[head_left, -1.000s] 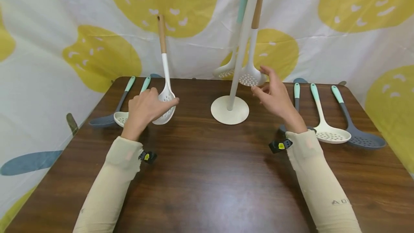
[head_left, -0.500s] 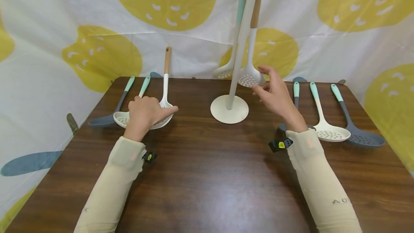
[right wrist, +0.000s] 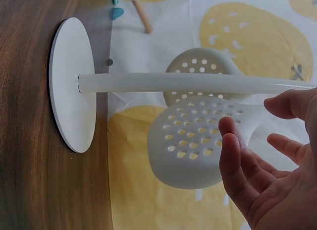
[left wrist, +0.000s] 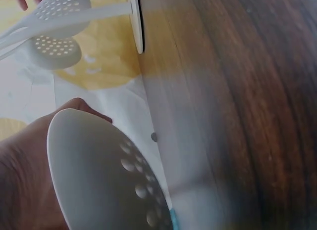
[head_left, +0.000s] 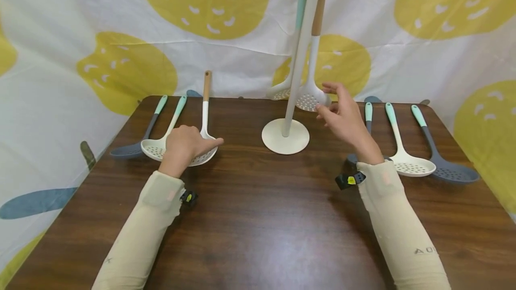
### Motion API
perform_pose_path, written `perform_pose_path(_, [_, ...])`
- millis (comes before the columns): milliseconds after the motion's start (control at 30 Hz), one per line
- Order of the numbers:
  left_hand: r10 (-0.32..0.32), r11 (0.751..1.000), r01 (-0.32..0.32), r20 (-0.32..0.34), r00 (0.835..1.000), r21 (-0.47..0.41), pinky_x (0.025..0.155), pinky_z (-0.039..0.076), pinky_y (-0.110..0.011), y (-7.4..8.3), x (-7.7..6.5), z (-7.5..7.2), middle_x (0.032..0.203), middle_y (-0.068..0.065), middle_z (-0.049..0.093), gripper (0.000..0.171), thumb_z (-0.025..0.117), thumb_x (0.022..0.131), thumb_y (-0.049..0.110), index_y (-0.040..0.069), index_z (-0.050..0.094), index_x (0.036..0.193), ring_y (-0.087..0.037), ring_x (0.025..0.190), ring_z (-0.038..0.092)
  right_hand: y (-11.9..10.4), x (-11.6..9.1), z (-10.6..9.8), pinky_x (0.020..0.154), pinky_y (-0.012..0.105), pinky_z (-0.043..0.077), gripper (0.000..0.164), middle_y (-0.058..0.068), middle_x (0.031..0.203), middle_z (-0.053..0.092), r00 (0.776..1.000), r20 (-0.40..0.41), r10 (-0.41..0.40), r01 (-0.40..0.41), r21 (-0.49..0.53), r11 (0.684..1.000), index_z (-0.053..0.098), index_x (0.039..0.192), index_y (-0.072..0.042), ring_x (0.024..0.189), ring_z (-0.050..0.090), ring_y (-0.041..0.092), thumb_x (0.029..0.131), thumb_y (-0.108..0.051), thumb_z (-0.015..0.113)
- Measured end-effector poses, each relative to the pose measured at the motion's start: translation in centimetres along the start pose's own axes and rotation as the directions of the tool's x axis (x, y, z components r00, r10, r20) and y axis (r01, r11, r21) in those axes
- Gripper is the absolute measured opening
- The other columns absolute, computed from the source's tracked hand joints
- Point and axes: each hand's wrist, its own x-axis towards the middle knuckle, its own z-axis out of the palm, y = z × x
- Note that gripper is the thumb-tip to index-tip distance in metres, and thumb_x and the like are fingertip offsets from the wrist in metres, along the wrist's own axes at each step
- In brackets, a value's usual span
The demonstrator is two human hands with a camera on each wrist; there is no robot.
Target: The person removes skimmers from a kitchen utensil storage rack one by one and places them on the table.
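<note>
My left hand [head_left: 183, 147] holds a white skimmer [head_left: 204, 117] with a wooden handle by its bowl, thumb extended over the bowl. In the left wrist view the underside of this skimmer [left wrist: 99, 165] covers most of the fingers. Its handle points toward the back of the table. My right hand [head_left: 344, 117] hovers with loosely curved fingers beside another white skimmer [head_left: 309, 95] with a wooden handle, which hangs from the stand. In the right wrist view the fingertips overlap the bowl of that hanging skimmer [right wrist: 190, 165], and the hand grips nothing.
A white stand [head_left: 286, 140] rises mid-table; a mint-handled skimmer [head_left: 303, 1] also hangs there. At left lie a grey skimmer [head_left: 129, 150] and a cream skimmer [head_left: 151, 147]. Several more lie at right, including a cream skimmer [head_left: 413, 167] and a grey skimmer [head_left: 457, 174]. Patterned cloth [head_left: 242, 68] hangs behind.
My left hand has lowered the wooden-handled skimmer, its handle end dropping from high against the cloth toward the table's back edge. My right hand has stayed nearly still.
</note>
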Motion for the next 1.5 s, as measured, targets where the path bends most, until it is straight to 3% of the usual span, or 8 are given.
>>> perform_pose_path(267, [0.027,1.0,-0.027,0.074,0.997,0.004,0.051,0.045,-0.036,0.0,-0.2,-0.1,0.068,-0.013,0.057,0.076,0.045,0.077,0.077,0.004,0.063,0.066,-0.026,0.057,0.056,-0.7,0.0,0.0,0.054,0.028,0.05,0.053,0.007,0.135,0.044,1.0,-0.003,-0.013,0.013,-0.008,1.0,0.036,0.143,-0.014,0.069,0.063,0.011,0.095,-0.016,0.057])
perform_pose_path(600, [-0.016,1.0,0.016,0.088,0.996,0.007,0.049,0.046,-0.035,0.4,-0.7,0.0,0.081,-0.019,0.06,0.083,0.047,0.077,0.076,-0.004,0.067,0.086,-0.026,0.06,0.057,-4.4,-0.8,-0.2,0.055,0.029,0.049,0.05,0.015,0.131,0.045,1.0,0.012,-0.004,0.004,-0.004,1.0,0.037,0.141,-0.003,0.069,0.062,0.016,0.095,-0.011,0.054])
perform_pose_path(700, [-0.029,0.999,0.028,0.09,0.995,0.021,0.048,0.045,-0.035,0.4,-0.8,-0.1,0.08,-0.019,0.06,0.083,0.047,0.077,0.076,-0.004,0.068,0.087,-0.026,0.06,0.057,-3.6,-0.6,-0.1,0.054,0.029,0.049,0.049,0.018,0.132,0.043,1.0,0.016,-0.011,0.011,0.006,1.0,0.038,0.141,-0.003,0.068,0.062,0.015,0.095,-0.011,0.054])
perform_pose_path(900, [-0.047,0.998,0.042,0.114,0.992,0.05,0.049,0.046,-0.036,0.4,-0.6,-0.2,0.083,-0.018,0.061,0.084,0.046,0.076,0.078,-0.001,0.068,0.091,-0.027,0.062,0.058,-1.0,0.1,0.3,0.053,0.029,0.05,0.049,0.012,0.133,0.043,1.0,0.01,-0.025,0.025,-0.004,1.0,0.04,0.141,-0.012,0.067,0.062,0.013,0.095,-0.015,0.056])
perform_pose_path(1133, [-0.012,0.999,0.007,0.119,0.993,0.041,0.046,0.044,-0.036,0.2,-0.6,-0.6,0.082,-0.017,0.061,0.088,0.045,0.073,0.083,0.0,0.068,0.091,-0.027,0.06,0.057,-0.8,0.1,0.3,0.053,0.029,0.05,0.05,0.009,0.134,0.043,1.0,0.005,-0.007,0.007,-0.003,1.0,0.039,0.142,-0.013,0.068,0.063,0.015,0.095,-0.017,0.056])
perform_pose_path(1333, [0.006,0.998,-0.016,0.154,0.988,0.061,0.048,0.044,-0.036,0.3,-0.6,-0.8,0.08,-0.013,0.06,0.082,0.042,0.077,0.08,0.003,0.069,0.091,-0.026,0.063,0.057,-2.9,-0.5,0.0,0.053,0.027,0.049,0.049,0.013,0.13,0.044,1.0,-0.001,0.004,-0.004,-0.007,1.0,0.039,0.141,-0.007,0.068,0.062,0.017,0.095,-0.01,0.056])
perform_pose_path(1500, [-0.001,0.997,-0.01,0.143,0.99,0.075,0.049,0.044,-0.038,0.2,-0.5,-0.8,0.082,-0.013,0.06,0.076,0.044,0.08,0.075,0.004,0.069,0.091,-0.028,0.066,0.057,-4.9,-0.8,-0.4,0.054,0.025,0.048,0.048,0.018,0.127,0.045,1.0,-0.001,0.025,-0.025,-0.01,1.0,0.038,0.14,-0.002,0.069,0.061,0.016,0.095,-0.008,0.053])
